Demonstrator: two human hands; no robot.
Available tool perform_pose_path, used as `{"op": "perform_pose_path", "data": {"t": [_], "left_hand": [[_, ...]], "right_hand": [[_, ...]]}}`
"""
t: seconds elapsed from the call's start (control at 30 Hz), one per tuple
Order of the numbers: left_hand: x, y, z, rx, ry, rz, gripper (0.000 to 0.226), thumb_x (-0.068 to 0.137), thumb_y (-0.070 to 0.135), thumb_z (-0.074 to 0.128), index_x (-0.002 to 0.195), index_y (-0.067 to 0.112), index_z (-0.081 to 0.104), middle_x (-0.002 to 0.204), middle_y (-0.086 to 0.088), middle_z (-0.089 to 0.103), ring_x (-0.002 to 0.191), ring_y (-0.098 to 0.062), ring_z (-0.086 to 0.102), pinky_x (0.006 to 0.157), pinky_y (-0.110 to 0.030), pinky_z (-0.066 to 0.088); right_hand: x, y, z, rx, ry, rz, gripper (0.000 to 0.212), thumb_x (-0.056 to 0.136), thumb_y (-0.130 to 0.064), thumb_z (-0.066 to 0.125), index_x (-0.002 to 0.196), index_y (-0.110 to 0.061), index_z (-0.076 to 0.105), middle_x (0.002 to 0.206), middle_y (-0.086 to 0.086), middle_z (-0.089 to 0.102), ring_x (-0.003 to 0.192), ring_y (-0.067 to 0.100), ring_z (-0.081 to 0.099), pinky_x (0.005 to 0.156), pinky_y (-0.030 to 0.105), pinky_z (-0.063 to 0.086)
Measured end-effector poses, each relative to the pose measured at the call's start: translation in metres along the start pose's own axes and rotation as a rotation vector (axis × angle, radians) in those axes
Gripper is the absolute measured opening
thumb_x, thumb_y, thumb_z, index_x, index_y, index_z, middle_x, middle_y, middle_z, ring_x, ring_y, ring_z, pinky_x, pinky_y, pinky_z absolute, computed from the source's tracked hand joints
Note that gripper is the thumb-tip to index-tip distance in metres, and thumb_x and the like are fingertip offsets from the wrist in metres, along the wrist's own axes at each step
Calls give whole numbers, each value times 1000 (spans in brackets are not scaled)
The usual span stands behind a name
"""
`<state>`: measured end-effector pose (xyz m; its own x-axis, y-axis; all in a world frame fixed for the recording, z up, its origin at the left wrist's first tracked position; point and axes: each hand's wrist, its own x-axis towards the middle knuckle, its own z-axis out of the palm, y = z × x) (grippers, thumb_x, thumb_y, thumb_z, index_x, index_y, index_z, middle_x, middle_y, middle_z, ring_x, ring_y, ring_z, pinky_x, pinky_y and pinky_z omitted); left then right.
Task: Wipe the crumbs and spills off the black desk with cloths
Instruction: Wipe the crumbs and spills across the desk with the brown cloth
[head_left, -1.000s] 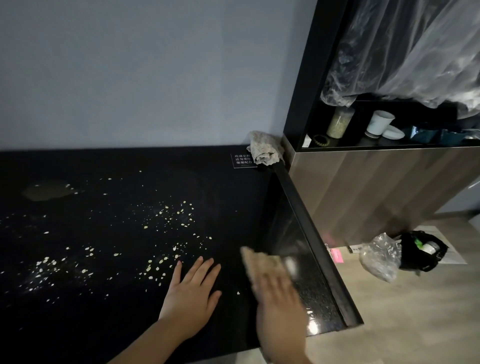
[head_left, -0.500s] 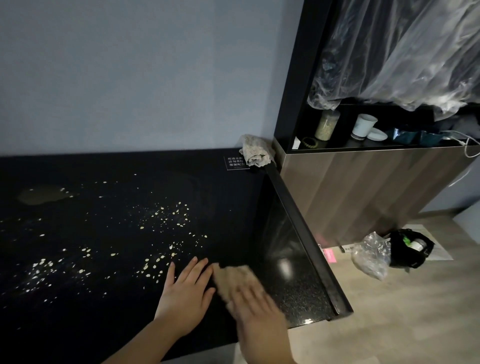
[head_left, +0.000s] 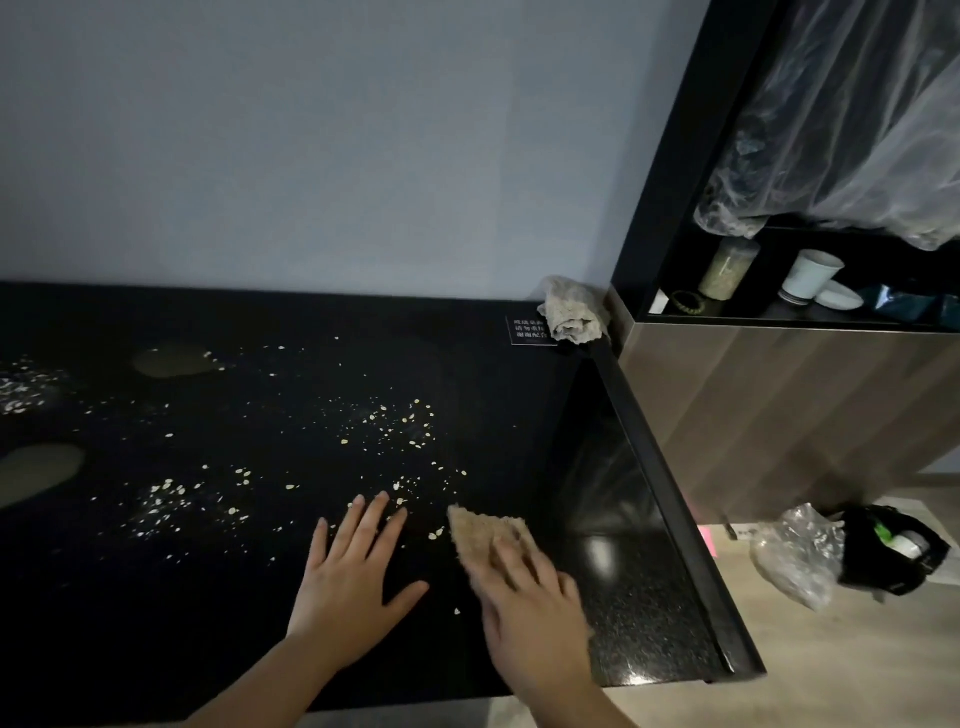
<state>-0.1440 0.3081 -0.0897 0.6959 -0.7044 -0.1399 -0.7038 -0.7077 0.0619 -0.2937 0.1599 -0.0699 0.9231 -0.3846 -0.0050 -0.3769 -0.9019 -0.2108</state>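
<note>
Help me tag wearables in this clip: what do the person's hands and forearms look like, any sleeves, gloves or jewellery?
The left hand and right hand are bare: no gloves, rings or watch visible. The left forearm and right forearm are uncovered to the frame edge, no sleeve in view. The right hand is blurred.

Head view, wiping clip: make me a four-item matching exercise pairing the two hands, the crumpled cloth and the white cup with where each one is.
Things:
1 left hand
2 right hand
3 crumpled cloth
4 white cup

Places:
A on the shelf
B at the back corner of the desk
C pressing on the flat cloth
D flat on the bare desk

Pairs: 1-D; 2-C; 3-B; 4-A
</note>
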Motion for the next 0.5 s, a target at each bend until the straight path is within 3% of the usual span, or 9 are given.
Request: {"op": "perform_pose_path", "data": {"t": [0.07, 0.1, 0.17, 0.2, 0.27, 0.4, 0.5], "left_hand": [[-2, -11, 0, -27, 11, -46, 83, 83, 76, 10, 137, 19, 37, 142, -6, 44, 133, -23, 28, 105, -46, 16], [-3, -16, 0, -36, 30, -71, 87, 81, 78, 9, 139, 19, 36, 144, -6, 41, 135, -23, 25, 107, -46, 16], [-3, -27, 0, -29, 77, -105, 103, 70, 87, 0, 147, 21, 20, 154, -3, 18, 143, -22, 8, 114, -47, 10], [-2, -32, 1, -37, 114, -105, 111, 60, 91, -9, 147, 24, 5, 155, 1, 0, 144, -20, -6, 114, -47, 1], [-4, -42, -1, -99, 107, -146, 118, 45, 93, -20, 142, 27, -12, 149, 6, -20, 138, -15, -22, 110, -44, -13], [-7, -57, 1, -97, 125, -205, 124, 47, 92, -21, 149, 25, -2, 158, 0, -6, 140, -15, -17, 112, -44, -10], [-8, -62, 4, -104, 134, -207, 118, 55, 91, -16, 149, 24, 7, 157, -5, 10, 142, -18, -6, 114, -47, -3]], "right_hand": [[13, 26, -3, -52, 15, 137, 55, 73, -35, 38, 124, -34, 58, 126, -2, 61, 112, 22, 60, 72, 43, 51], [19, 37, -6, -83, 90, 227, 53, 77, -33, 39, 126, -31, 57, 132, 1, 57, 118, 24, 55, 82, 46, 47], [33, 47, -5, -110, 128, 401, 52, 91, -31, 35, 143, -27, 37, 152, 3, 32, 140, 23, 27, 104, 46, 30], [39, 43, -2, -93, 140, 443, 53, 93, -31, 33, 146, -24, 31, 154, 4, 26, 143, 23, 17, 108, 44, 26], [44, 17, 6, -29, 166, 362, 54, 87, -28, 35, 139, -17, 45, 146, 8, 41, 139, 27, 29, 100, 44, 41], [36, -31, 23, -11, 83, -39, 50, 78, -33, 37, 117, -19, 65, 123, 1, 63, 116, 23, 58, 82, 37, 53], [44, -8, 14, -51, 113, 23, 47, 76, -29, 38, 112, -21, 67, 121, 2, 65, 113, 22, 61, 78, 37, 53]]}}
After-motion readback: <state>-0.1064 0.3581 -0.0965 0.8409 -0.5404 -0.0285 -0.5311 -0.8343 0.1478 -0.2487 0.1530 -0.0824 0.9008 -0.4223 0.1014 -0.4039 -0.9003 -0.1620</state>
